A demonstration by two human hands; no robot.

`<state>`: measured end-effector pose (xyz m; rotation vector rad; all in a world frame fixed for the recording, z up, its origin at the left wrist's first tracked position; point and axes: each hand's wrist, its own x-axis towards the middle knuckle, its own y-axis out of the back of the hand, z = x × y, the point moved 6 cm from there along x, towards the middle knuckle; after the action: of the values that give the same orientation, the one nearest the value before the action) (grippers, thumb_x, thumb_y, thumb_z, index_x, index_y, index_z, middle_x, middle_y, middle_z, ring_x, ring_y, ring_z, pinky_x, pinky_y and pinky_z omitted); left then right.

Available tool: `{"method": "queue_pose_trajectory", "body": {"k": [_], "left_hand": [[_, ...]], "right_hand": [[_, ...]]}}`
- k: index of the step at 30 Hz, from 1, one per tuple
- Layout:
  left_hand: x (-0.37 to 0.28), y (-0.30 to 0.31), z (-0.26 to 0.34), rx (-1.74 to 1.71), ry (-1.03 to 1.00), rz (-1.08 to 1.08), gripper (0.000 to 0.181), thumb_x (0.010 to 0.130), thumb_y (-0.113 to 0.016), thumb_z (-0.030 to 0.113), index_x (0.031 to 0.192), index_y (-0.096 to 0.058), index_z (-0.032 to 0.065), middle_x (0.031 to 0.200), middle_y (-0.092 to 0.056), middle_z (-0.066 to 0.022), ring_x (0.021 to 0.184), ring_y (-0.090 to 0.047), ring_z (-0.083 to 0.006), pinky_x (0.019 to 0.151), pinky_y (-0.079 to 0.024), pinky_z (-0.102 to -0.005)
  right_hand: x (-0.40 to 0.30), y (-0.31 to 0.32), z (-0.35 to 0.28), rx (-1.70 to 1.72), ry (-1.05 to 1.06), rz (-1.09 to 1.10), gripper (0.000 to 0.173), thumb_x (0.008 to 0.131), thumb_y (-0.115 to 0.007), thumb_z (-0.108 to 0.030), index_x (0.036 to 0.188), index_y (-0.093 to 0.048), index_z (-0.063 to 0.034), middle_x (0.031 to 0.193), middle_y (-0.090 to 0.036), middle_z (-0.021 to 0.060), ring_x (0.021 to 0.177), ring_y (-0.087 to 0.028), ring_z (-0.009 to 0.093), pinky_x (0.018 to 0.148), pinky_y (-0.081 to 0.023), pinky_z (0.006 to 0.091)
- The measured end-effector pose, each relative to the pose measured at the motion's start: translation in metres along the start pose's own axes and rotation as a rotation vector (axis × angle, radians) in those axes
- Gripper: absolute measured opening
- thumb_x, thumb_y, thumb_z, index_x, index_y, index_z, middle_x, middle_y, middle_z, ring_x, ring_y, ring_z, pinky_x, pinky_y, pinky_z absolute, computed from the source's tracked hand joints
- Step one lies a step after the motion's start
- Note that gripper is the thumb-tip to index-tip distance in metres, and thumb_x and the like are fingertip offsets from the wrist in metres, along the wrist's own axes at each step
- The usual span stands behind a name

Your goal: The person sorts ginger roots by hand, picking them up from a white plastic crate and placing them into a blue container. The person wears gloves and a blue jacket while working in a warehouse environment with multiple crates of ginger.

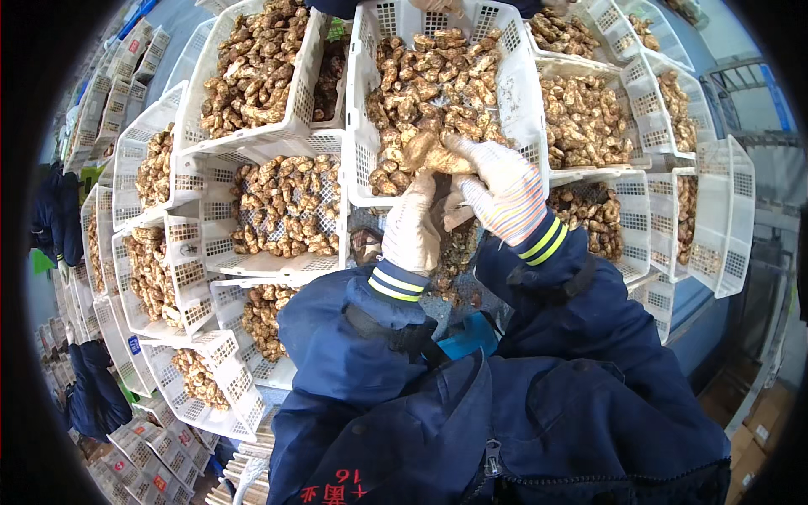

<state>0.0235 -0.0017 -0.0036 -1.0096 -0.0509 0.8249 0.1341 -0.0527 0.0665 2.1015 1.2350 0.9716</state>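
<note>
My left hand [413, 227], in a pale knit glove, has its fingertips at the lower edge of a thick brown mushroom [435, 154]. From the other side my right hand [502, 189], in a white glove with coloured stripes, grips the mushroom's pale stem end between thumb and fingers. Something small and flat, too unclear to name, shows between the right fingers. Both hands are over the near rim of a white perforated plastic crate [527, 82], which holds many similar brown mushrooms [442, 69]. Dark crumbs and trimmings [461, 265] lie below, between my forearms.
White crates of mushrooms stand stacked at the left [274, 259] and the right [593, 167]. At the far left are two co-workers in dark clothing [95, 391]. Another person's gloved hand [439, 5] is at the far crate rim. A blue object [470, 338] lies near my lap.
</note>
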Motion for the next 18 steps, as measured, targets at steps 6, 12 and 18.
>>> {"method": "queue_pose_trajectory", "body": {"k": [6,12,18], "left_hand": [[0.003,0.028,0.007,0.146,-0.106,0.121,0.022,0.086,-0.063,0.018,0.099,-0.059,0.0015,0.093,-0.063,-0.0080,0.081,-0.059,-0.0131,0.071,-0.049,-0.0277],[0.001,0.021,0.020,0.588,-0.210,0.146,0.026,0.082,-0.064,0.014,0.101,-0.062,-0.0029,0.084,-0.064,-0.0066,0.072,-0.056,-0.0096,0.065,-0.046,-0.0235],[0.006,0.001,0.014,0.916,-0.111,0.098,0.029,0.082,-0.067,0.018,0.101,-0.059,-0.0015,0.086,-0.062,-0.0066,0.077,-0.055,-0.0120,0.069,-0.046,-0.0245]], "right_hand": [[-0.004,-0.021,-0.019,-0.102,0.096,-0.056,0.050,0.070,-0.068,-0.025,0.114,-0.057,-0.0033,0.102,-0.058,0.0167,0.092,-0.055,0.034,0.082,-0.045,0.0422],[-0.019,-0.040,-0.003,-0.102,-0.050,-0.153,0.055,0.075,-0.065,-0.028,0.117,-0.049,0.0045,0.102,-0.061,0.0239,0.092,-0.059,0.038,0.080,-0.047,0.0440],[-0.026,-0.039,0.039,0.118,-0.460,-0.329,0.038,0.076,-0.057,-0.028,0.102,-0.053,-0.0012,0.090,-0.062,0.0237,0.087,-0.059,0.041,0.074,-0.047,0.0471]]}}
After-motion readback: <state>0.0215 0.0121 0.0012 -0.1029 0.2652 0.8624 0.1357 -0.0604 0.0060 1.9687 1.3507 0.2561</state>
